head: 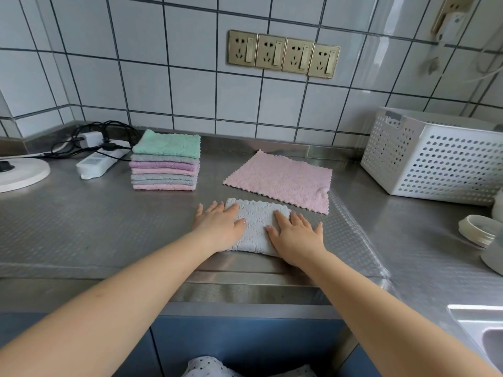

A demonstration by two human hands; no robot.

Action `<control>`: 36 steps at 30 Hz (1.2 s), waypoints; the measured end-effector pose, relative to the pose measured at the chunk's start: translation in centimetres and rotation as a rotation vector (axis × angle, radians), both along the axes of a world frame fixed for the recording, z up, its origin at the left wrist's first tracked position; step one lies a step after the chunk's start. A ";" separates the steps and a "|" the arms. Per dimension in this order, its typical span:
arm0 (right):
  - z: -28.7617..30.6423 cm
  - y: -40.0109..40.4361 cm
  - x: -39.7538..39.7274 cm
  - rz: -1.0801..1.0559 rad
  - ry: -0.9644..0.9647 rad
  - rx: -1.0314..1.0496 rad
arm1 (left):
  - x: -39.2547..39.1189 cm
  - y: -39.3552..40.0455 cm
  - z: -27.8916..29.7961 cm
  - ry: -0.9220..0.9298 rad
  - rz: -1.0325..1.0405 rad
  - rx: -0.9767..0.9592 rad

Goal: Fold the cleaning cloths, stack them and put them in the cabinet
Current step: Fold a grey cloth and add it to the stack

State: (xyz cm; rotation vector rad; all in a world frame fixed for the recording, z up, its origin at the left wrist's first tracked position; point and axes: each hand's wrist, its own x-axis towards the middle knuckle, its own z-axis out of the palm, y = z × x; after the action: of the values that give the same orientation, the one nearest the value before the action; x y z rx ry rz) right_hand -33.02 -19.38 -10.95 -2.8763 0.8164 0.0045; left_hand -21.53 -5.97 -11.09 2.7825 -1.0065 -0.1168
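We've got both hands flat on the grey cloth (255,227), which lies folded at the front of the worktop (95,227). Left hand (220,227) presses its left part, right hand (295,238) its right part. Fingers straight and spread, palms down, nothing pinched or gripped. The hands are apart, with bare cloth showing between them.

Stack (165,161) of folded cloths sits back left, well apart from the grey one; green on top, then grey, purple and pink layers. One pink cloth (280,179) lies open and unfolded just behind the grey one, so we judge folding isn't done. Cabinet for storage: we can't tell which one; only blue fronts show below the worktop edge.

Handling, as we judge it: cloths are light, soft and limp with a plush nap. No stiffness, so a fold springs open unless pressed flat. Steel worktop is embossed, so the cloth probably won't slide much. No breakage risk.

Where to hold: pinch the folded edge with both hands at opposite ends so the layers stay together, or slide flat hands under it. Lifting by one corner would let it unfold. For the stack, we'd clamp it top and bottom, since loose layers can shear sideways.
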 end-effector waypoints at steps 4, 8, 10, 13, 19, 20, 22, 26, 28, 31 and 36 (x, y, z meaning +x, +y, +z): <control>0.0 0.4 -0.2 0.012 -0.116 0.035 | 0.3 0.1 0.4 0.208 -0.028 -0.414; 0.2 0.6 0.1 0.048 -0.297 0.200 | 0.5 0.7 1.2 0.522 0.022 -0.827; 0.4 0.7 0.2 0.071 -0.397 0.273 | 1.1 1.2 1.2 0.607 0.018 -0.825; 0.7 0.8 0.9 0.040 -0.553 0.420 | 1.5 2.0 1.5 0.561 0.002 -0.746; 3.0 1.6 4.9 -0.013 -0.763 0.789 | 4.7 4.2 4.0 0.482 0.040 -0.999; 3.6 2.0 5.8 0.010 -0.750 0.880 | 5.7 4.6 4.6 0.472 0.043 -1.018; 5.0 2.8 8.0 0.075 -0.706 1.013 | 7.9 5.5 5.9 0.456 0.043 -1.042; 7.9 3.6 14.0 0.148 -0.707 1.009 | 12.8 7.6 8.5 0.443 0.065 -0.970; 9.3 3.9 16.8 0.150 -0.714 1.022 | 14.9 8.5 9.9 0.421 0.062 -0.927; 10.9 4.4 21.1 0.164 -0.715 1.034 | 17.9 9.5 11.7 0.356 0.116 -0.915; 11.5 4.8 26.6 0.177 -0.654 0.970 | 21.9 9.7 12.4 0.199 0.189 -0.797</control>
State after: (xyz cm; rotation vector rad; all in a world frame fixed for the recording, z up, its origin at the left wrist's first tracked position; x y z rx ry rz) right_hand -6.38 -14.57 0.51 -1.8303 0.2841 -0.3815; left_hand 0.35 3.76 1.28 2.0646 -0.5595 0.0313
